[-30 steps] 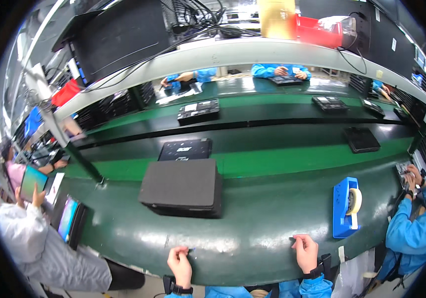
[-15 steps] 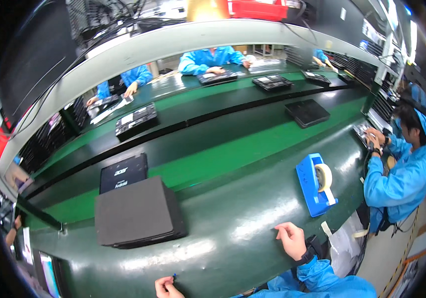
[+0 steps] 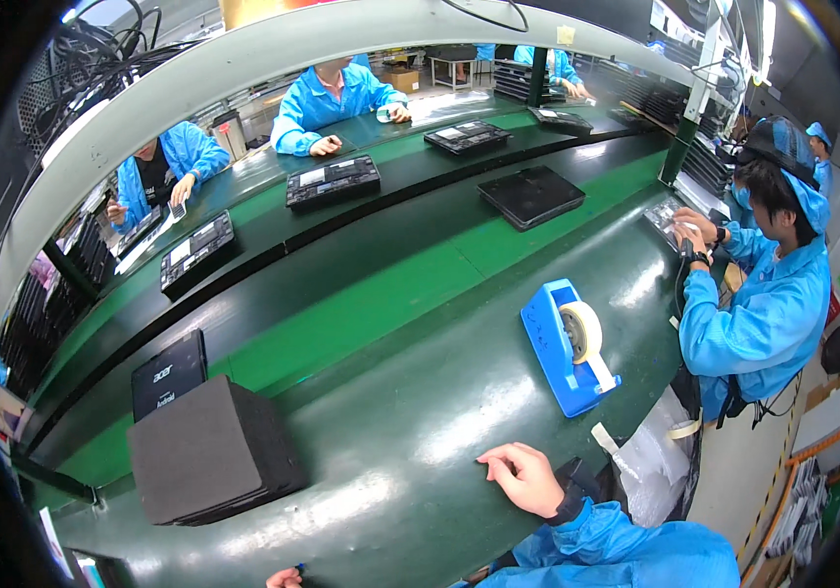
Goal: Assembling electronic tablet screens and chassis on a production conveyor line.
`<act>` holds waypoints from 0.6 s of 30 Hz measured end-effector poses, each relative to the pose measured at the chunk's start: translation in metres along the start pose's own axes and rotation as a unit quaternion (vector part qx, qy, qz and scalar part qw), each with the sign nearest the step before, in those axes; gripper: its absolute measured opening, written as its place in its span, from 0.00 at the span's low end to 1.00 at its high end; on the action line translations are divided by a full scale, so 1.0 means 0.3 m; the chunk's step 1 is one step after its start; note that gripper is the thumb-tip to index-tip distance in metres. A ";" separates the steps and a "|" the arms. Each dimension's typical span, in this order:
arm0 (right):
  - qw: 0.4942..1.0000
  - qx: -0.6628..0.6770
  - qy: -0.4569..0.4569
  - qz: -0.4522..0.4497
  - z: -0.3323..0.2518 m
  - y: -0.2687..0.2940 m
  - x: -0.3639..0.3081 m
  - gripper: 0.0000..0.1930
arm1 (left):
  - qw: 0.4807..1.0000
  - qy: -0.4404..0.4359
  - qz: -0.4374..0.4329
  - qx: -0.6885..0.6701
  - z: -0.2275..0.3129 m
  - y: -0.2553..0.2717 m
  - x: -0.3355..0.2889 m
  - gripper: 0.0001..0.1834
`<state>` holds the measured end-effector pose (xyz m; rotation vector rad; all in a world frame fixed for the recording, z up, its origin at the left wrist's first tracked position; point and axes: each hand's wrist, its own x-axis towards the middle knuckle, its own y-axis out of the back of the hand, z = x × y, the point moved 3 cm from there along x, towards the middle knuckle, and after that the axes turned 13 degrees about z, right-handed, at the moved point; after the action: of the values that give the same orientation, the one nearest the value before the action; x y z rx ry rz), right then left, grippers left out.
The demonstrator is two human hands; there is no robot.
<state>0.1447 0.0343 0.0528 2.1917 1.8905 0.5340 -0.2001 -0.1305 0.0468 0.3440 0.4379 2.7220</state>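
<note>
My left hand (image 3: 284,578) shows only in part at the lower edge. Its fingers are pinched, with a tiny blue bit at the tips that is too small to name. My right hand (image 3: 525,478) is over the green worktop (image 3: 371,431), fingers loosely curled and nothing visible in them. Beyond it stands a blue tape dispenser (image 3: 549,343) with a roll of cream tape (image 3: 588,328). To the left, a thick dark grey block of stacked sheets (image 3: 194,451) lies near a tablet-like device with a lit dark screen (image 3: 167,377).
A closed black laptop-like case (image 3: 531,197) lies on the green strip. Farther off are several opened devices (image 3: 334,182), with people in blue across the line. A co-worker (image 3: 763,284) handles a device at right. Clear plastic bagging (image 3: 653,456) hangs by the worktop's edge.
The view has turned, so the scene sits farther left. My left hand shows less, at the lower edge. Across the line, a person's hand has come off an opened device.
</note>
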 end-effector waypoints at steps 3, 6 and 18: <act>1.000 -0.005 0.000 -0.010 0.001 0.003 -0.001 0.07 | 1.000 0.002 0.000 0.000 -0.015 -0.004 -0.002 0.09; 1.000 0.010 -0.006 -0.010 -0.011 0.004 -0.003 0.07 | 1.000 0.000 0.000 -0.003 -0.036 0.006 0.003 0.09; 1.000 -0.007 0.021 -0.012 -0.007 -0.007 -0.001 0.07 | 1.000 0.002 -0.012 0.001 -0.055 -0.007 0.023 0.08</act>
<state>0.1418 0.0342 0.0540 2.1626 1.9257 0.5928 -0.2106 -0.1300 0.0321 0.3323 0.4428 2.6986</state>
